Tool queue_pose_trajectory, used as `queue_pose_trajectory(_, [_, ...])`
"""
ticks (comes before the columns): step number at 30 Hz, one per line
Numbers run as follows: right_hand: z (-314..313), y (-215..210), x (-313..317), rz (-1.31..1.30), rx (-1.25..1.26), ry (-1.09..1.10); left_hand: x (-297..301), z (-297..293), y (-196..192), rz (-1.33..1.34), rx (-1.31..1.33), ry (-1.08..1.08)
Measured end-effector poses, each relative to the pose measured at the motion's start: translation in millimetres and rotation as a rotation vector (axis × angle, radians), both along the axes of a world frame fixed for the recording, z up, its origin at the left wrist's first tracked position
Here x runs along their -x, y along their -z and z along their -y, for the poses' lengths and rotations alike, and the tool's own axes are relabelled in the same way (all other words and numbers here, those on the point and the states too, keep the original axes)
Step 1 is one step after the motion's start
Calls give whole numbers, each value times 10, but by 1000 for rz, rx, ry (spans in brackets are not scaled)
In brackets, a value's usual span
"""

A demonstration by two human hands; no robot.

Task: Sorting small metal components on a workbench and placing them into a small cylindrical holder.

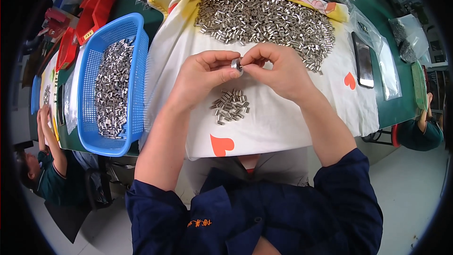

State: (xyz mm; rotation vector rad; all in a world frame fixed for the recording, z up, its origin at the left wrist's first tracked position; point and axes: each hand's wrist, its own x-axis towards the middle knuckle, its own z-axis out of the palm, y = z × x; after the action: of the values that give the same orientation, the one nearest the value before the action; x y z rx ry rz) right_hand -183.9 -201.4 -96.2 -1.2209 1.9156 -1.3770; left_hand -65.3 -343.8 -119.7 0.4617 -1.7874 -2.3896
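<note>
Both hands meet above the white cloth (283, 123). The left hand (200, 73) and the right hand (278, 68) pinch one small metal ring (236, 64) between their fingertips, above a small pile of metal tubes (230, 105).

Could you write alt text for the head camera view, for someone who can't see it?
Two bare hands, left hand and right hand, pinch one small silver metal piece together above a white cloth with orange hearts. A small heap of short metal sleeves lies below, a large heap beyond, and a blue plastic basket holds more at left.
</note>
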Motion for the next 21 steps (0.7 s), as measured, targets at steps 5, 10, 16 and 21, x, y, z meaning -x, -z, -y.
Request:
queue_pose_trajectory(5, [19, 47, -72, -335, 32, 53, 3, -10, 24, 12, 43, -34])
queue_pose_trajectory(10, [12, 28, -44, -198, 10, 38, -6, -7, 1, 42, 92, -19])
queue_pose_trajectory(16, [0, 52, 34, 53, -59, -47, -27, -1, -31, 63, 78, 34])
queue_pose_trajectory(21, [5, 46, 241, -49, -98, 96, -31, -45, -59, 65, 47, 110])
